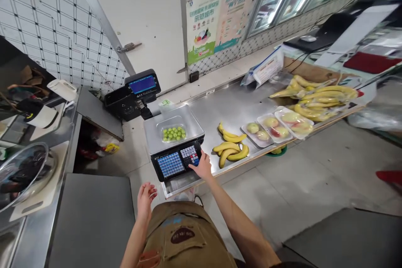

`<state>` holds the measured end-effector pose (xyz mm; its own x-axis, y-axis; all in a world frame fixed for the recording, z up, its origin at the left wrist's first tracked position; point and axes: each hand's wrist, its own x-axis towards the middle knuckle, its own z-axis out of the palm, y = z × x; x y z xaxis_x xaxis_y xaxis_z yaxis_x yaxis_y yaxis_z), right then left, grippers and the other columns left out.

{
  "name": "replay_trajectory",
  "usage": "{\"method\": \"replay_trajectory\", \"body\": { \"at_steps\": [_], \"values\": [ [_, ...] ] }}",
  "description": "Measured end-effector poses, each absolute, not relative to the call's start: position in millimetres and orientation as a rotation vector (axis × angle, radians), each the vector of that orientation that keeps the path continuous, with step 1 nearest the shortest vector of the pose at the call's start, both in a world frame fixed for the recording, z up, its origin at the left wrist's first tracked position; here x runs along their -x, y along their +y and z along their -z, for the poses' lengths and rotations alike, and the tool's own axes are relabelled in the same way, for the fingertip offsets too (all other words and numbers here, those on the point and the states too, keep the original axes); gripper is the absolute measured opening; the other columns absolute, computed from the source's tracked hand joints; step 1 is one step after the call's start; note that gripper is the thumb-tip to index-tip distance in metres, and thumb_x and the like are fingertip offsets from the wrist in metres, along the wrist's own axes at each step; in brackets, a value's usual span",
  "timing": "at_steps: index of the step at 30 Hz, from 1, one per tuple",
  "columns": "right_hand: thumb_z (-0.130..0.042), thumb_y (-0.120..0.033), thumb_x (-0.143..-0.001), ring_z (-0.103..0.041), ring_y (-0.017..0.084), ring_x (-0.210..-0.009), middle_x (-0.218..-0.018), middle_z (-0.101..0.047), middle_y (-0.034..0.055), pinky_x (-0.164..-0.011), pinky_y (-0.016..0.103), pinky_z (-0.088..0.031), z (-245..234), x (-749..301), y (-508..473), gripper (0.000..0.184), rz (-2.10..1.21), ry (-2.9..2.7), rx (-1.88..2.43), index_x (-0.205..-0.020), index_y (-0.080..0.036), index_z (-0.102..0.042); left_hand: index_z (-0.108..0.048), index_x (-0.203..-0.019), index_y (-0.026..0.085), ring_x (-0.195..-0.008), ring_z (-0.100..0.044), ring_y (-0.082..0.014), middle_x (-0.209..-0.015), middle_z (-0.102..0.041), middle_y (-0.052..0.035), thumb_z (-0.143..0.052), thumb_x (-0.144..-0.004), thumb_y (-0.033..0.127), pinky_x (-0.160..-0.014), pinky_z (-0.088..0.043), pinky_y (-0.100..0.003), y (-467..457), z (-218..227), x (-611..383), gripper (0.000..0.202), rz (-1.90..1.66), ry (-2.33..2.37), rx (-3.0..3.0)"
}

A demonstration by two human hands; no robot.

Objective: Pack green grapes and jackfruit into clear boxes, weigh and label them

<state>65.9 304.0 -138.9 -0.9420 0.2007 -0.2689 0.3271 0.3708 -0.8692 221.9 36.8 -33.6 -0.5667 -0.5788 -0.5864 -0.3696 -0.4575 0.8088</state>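
Observation:
My right hand (202, 166) is at the right end of the keypad (179, 161) on a weighing scale (191, 119). Its thumb reaches onto the lower keys and the other fingers lie at the panel's right edge, thumb and fingers apart. On the metal pan rests a clear plastic tray of round green fruit (173, 133). My left hand (146, 197) hangs in the air left of the counter's near corner, its fingers loosely bent and apart around nothing. Behind the pan, the scale's display (142, 85) stands on a post.
Loose bananas (230, 146) lie right of the scale, then wrapped fruit trays (276, 127) and bagged bananas (323, 96) along the steel counter (220, 111). At left stand a side counter (67, 150) and a large clear-lidded bowl (28, 176).

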Motion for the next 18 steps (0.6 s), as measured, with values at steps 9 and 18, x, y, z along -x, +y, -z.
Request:
{"method": "replay_trajectory", "body": {
  "at_steps": [9,18],
  "values": [
    [-0.072,-0.038,-0.079,-0.042,0.049,-0.141,-0.151,-0.042,0.0273,-0.115,0.067,-0.038,185,-76,282,0.095,1.265,2.868,-0.337,-0.160,-0.014,-0.028,-0.064,-0.094,0.020,-0.071,-0.068,-0.0149,-0.083,-0.073,-0.0015,-0.097,-0.058,0.058,-0.068,-0.055,-0.028,66,23,-207,0.062,2.195,-1.682,-1.351],
    [-0.056,-0.029,-0.086,-0.063,0.032,-0.114,-0.120,-0.064,0.0131,-0.107,0.052,-0.053,200,-61,330,0.049,1.550,2.738,-0.224,-0.134,-0.021,-0.057,-0.065,-0.096,0.020,-0.070,-0.069,-0.0151,-0.081,-0.073,-0.0007,-0.099,-0.053,0.058,-0.068,-0.056,-0.029,65,25,-204,0.067,2.177,-1.651,-1.399]
  ]
}}
